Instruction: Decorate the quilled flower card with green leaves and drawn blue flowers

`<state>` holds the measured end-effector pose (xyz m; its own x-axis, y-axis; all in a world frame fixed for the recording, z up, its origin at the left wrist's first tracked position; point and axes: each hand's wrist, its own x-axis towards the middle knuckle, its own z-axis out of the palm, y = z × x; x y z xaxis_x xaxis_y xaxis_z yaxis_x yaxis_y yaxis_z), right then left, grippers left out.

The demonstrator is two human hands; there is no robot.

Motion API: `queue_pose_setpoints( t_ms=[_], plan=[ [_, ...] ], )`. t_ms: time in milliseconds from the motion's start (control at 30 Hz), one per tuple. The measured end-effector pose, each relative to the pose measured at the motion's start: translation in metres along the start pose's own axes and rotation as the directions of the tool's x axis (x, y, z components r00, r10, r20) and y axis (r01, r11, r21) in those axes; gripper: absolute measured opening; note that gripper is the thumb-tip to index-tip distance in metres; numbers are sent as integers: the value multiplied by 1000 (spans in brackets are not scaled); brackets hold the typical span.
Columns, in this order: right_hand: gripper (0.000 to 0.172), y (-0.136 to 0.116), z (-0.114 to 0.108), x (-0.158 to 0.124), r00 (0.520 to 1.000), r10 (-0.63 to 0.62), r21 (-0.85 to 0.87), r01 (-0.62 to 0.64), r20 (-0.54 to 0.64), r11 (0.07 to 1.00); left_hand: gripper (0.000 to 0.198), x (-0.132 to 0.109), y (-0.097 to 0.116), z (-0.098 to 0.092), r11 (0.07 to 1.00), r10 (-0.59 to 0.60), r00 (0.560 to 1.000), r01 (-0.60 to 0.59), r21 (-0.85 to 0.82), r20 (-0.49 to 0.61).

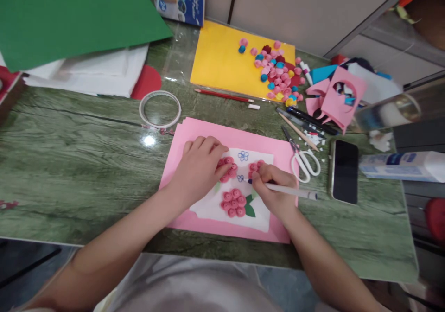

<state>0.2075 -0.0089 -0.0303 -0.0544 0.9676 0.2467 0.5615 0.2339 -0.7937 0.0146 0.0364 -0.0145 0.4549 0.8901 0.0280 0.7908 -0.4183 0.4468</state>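
My right hand (278,189) grips a white marker pen (294,191), its tip touching a small, partly drawn blue flower (240,178) on a white sheet (212,205). My left hand (201,166) lies on the sheet's left side, fingers apart, with thumb and forefinger beside a cluster of pink paper rolls (228,170). A second pink cluster (255,167) is partly hidden by my right hand. Below them is a third pink cluster (233,203) with green paper leaves (249,206). Another blue drawn flower (243,156) is near the top edge. Pink paper (222,132) lies underneath.
White-handled scissors (304,163) and a phone (344,170) lie right of the paper. Behind are a tape roll (142,103), a red pencil (222,95), and a yellow sheet (219,61) bearing many paper rolls. A bottle (399,166) lies at the right edge.
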Motion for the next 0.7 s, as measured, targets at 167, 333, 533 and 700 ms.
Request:
queue_pose_setpoints(
  t_ms=[167, 333, 533, 700],
  plan=[
    [35, 1, 1, -1, 999, -35, 7, 35, 12, 999, 25, 0, 0, 0, 1000, 2, 1000, -2, 4, -2],
    [34, -1, 0, 1, 999, -43, 5, 43, 15, 999, 25, 0, 0, 1, 1000, 3, 1000, -3, 1, -7],
    [35, -2, -1, 1, 999, -46, 24, 46, 16, 999, 25, 0, -1, 1, 1000, -5, 1000, 5, 1, 1],
    [34, -4, -1, 3, 998, -65, 51, 64, 25, 997, 25, 0, -1, 2, 1000, -5, 1000, 5, -2, -5]
  ],
)
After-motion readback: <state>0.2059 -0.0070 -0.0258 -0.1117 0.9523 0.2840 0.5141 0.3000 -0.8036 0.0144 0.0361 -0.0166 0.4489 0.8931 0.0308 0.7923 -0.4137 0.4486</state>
